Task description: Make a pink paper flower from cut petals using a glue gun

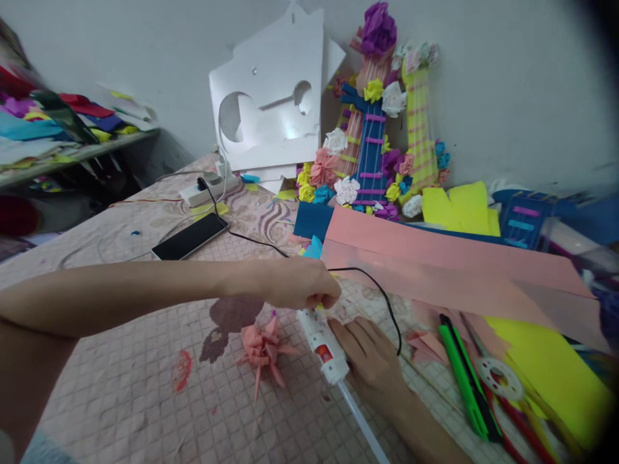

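A white hot glue gun lies at a slant in front of me, a clear glue stick running out of its rear end. My right hand is on its right side, fingers curled against the body; the handle is hidden beneath the hand. My left hand reaches across from the left, closed above the gun's front end. A bit of yellow shows under its fingers, but what they pinch is hidden. Just left of the gun sits a pink crepe paper flower.
A phone and power strip lie at the back left. Pink paper sheets stretch across the right, near a green utility knife and scissors. Flower-decorated paper guitars and a white foam board lean on the wall.
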### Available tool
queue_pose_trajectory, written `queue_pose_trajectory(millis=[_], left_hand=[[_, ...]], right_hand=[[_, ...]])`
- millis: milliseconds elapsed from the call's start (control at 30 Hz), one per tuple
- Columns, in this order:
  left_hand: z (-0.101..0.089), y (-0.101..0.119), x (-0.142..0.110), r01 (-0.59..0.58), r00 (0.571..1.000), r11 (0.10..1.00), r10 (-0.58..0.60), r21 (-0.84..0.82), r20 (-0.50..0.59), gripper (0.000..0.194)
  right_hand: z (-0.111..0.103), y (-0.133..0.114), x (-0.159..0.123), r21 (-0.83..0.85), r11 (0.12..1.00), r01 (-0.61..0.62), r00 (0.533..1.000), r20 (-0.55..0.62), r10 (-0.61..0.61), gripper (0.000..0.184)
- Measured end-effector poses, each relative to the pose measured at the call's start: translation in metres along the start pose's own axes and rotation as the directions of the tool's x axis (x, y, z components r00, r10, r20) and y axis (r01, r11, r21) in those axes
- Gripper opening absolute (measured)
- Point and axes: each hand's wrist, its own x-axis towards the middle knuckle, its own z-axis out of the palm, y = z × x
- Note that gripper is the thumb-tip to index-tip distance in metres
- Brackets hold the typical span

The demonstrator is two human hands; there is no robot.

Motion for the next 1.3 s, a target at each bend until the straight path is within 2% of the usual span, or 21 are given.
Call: queue_pose_trajectory(millis=[67,200,300,433,567,667,800,967,1067,1133,1200,1300], left_hand=[[-0.002,-0.003,-0.005,-0.034,0.995,0.998,0.029,-0.047,-0.092,0.023],[-0.009,-0.010,-0.020,0.065,0.959,0.974,-0.122,-0.218,-0.257,0.022],[-0.005,-0.013,-0.029,0.097,0.930,0.953,-0.190,-0.288,-0.314,0.021],[0.012,-0.013,-0.031,0.154,0.893,0.927,-0.279,-0.342,-0.353,0.018],[0.017,-0.007,-0.026,0.149,0.892,0.945,-0.256,-0.290,-0.373,0.019],[0.012,-0.004,-0.021,0.137,0.919,0.966,-0.207,-0.219,-0.336,0.021],[0.005,-0.005,-0.013,0.108,0.981,0.984,-0.129,-0.142,-0.148,0.028],[0.003,-0.003,-0.003,0.084,0.995,0.996,-0.084,-0.015,-0.052,0.025],[0.003,0.003,-0.004,0.058,0.997,0.998,-0.056,0.032,-0.055,0.021],[0.001,0.005,-0.009,0.039,0.992,0.999,-0.035,0.029,-0.117,0.019],[-0.003,0.005,-0.017,0.059,0.969,0.998,-0.065,-0.031,-0.237,0.017],[-0.006,0.000,-0.030,0.157,0.903,0.964,-0.228,-0.214,-0.364,0.012]], right_hand=[[-0.002,0.002,-0.001,-0.002,1.000,-0.011,1.000,-0.027,0.011,0.040],[-0.007,0.005,0.002,-0.028,0.999,-0.043,0.996,-0.079,0.041,0.043],[-0.009,0.005,0.004,-0.035,0.999,-0.042,0.996,-0.085,0.039,0.042],[-0.007,0.003,0.003,-0.029,0.999,-0.035,0.996,-0.080,0.033,0.040],[-0.004,0.003,0.002,-0.018,0.999,-0.036,0.995,-0.092,0.034,0.037],[-0.002,0.003,0.002,-0.005,1.000,-0.016,0.996,-0.086,0.016,0.037],[0.000,0.003,-0.001,0.016,0.999,-0.028,0.998,-0.058,0.029,0.035],[0.001,0.003,-0.004,0.001,1.000,-0.030,0.999,-0.038,0.030,0.034],[0.000,0.002,-0.003,0.009,1.000,-0.020,0.999,-0.033,0.021,0.035],[-0.003,0.002,-0.001,0.011,1.000,-0.015,0.999,-0.049,0.015,0.036],[-0.005,0.002,0.000,0.011,1.000,-0.012,0.998,-0.064,0.013,0.038],[-0.008,0.003,0.000,0.002,1.000,-0.024,0.998,-0.062,0.024,0.042]])
